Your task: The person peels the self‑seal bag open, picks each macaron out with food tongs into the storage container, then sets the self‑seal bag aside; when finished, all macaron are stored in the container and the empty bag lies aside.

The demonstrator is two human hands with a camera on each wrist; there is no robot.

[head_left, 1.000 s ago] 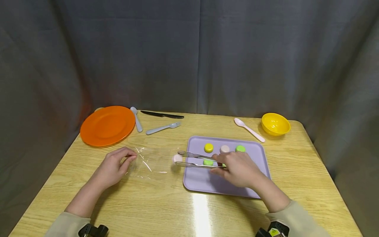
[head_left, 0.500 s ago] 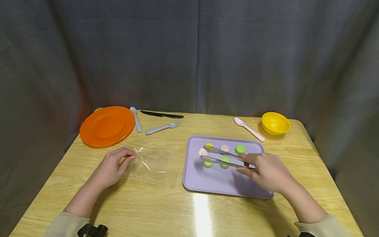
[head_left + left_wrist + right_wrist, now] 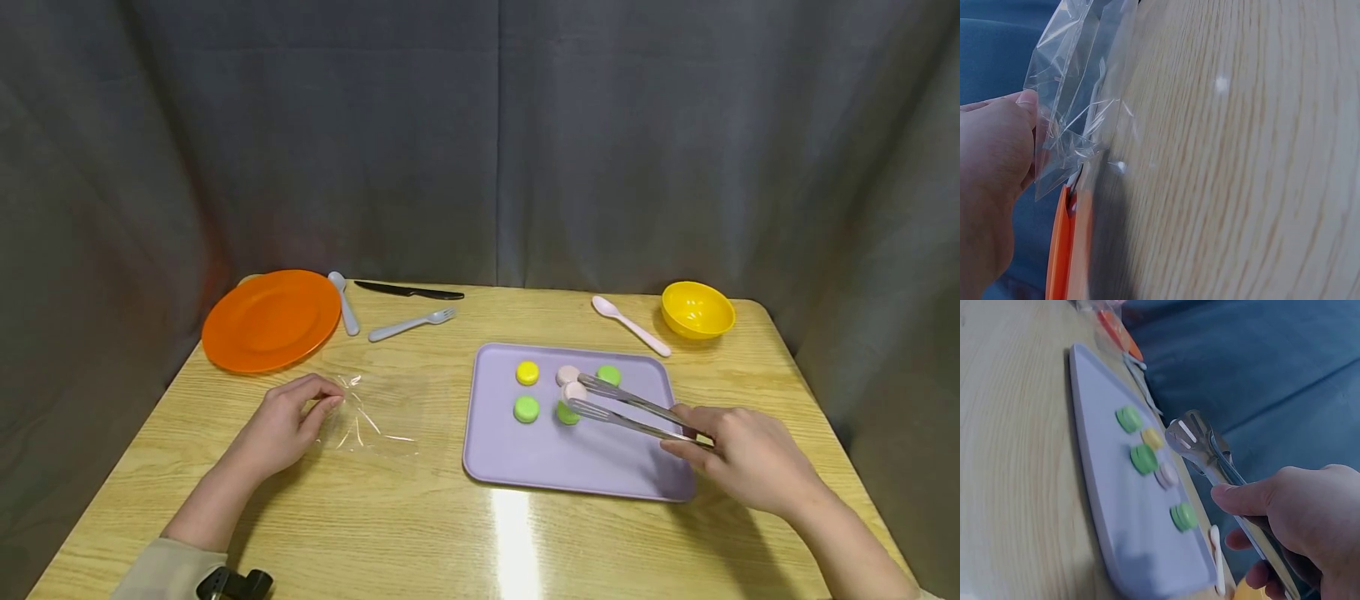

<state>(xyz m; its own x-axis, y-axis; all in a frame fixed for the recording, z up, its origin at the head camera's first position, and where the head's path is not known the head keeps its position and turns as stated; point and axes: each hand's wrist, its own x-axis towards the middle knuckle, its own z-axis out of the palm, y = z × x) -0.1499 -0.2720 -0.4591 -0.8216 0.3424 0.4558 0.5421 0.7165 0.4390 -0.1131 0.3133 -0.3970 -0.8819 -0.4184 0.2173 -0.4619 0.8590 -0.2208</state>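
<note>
Orange plate (image 3: 272,319): far left of the desk (image 3: 420,508), with a grey spoon (image 3: 343,302), grey fork (image 3: 411,323) and black knife (image 3: 408,291) just beside it.
Left hand (image 3: 283,425): fingertips pinch the edge of a clear plastic bag (image 3: 375,412) lying flat on the desk.
Purple tray (image 3: 555,462): right of the bag, carrying yellow, green and pink macarons.
Pink macaron (image 3: 573,391): clamped between the tong tips, above the tray beside a green macaron (image 3: 527,408).
Right hand (image 3: 750,458): its grip squeezes the metal tongs (image 3: 633,410) together.
Yellow bowl (image 3: 697,311): far right, pink spoon (image 3: 630,327) near it.
</note>
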